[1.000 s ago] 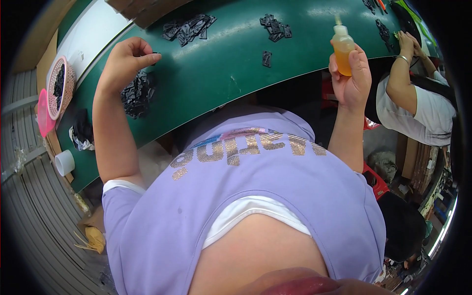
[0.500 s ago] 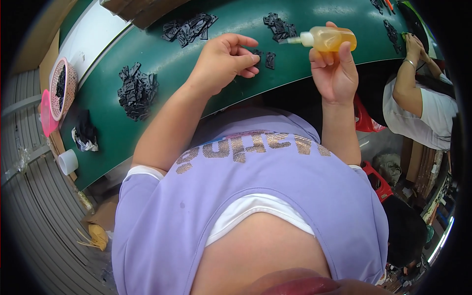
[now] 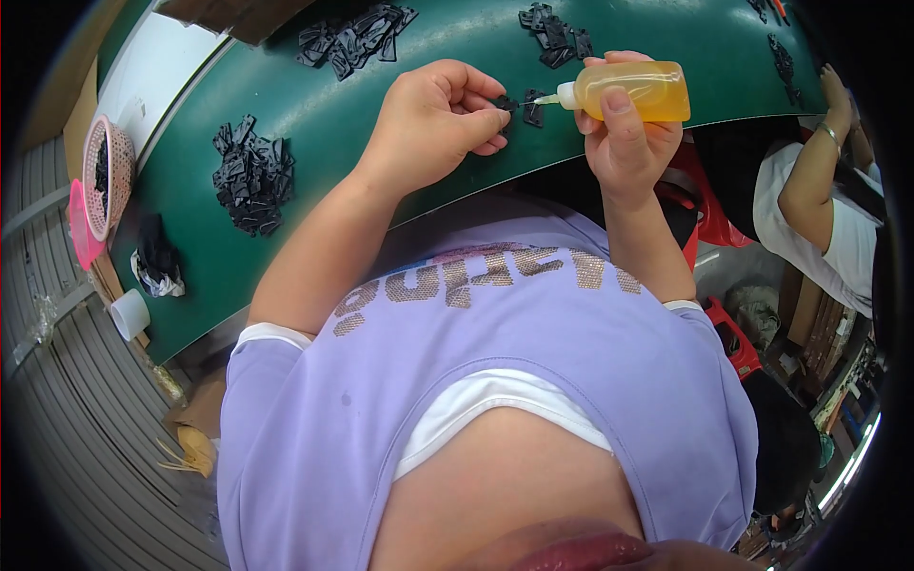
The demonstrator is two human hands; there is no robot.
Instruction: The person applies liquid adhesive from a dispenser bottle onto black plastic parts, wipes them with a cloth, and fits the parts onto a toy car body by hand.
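My left hand (image 3: 433, 119) pinches a small black plastic part (image 3: 505, 102) between thumb and fingertips, just above the green table (image 3: 381, 95). In my right hand (image 3: 624, 152) is a clear squeeze bottle (image 3: 647, 88) of yellow liquid, lying sideways with its fine needle tip pointing left. That tip reaches close to the part in my left hand; whether they touch I cannot tell. Beneath the needle another black part (image 3: 534, 112) lies on the table. Beyond it is a small heap of similar parts (image 3: 555, 38).
Larger heaps of black parts lie at the left (image 3: 252, 176) and far left (image 3: 357, 40). A pink basket (image 3: 116, 176), a dark cloth (image 3: 160, 257) and a white cup (image 3: 130, 314) stand along the left edge. A co-worker's arm (image 3: 814, 186) rests at the right.
My right hand has brought the bottle left and down, so its needle tip is now close to the part in my left hand. The view has shifted slightly.
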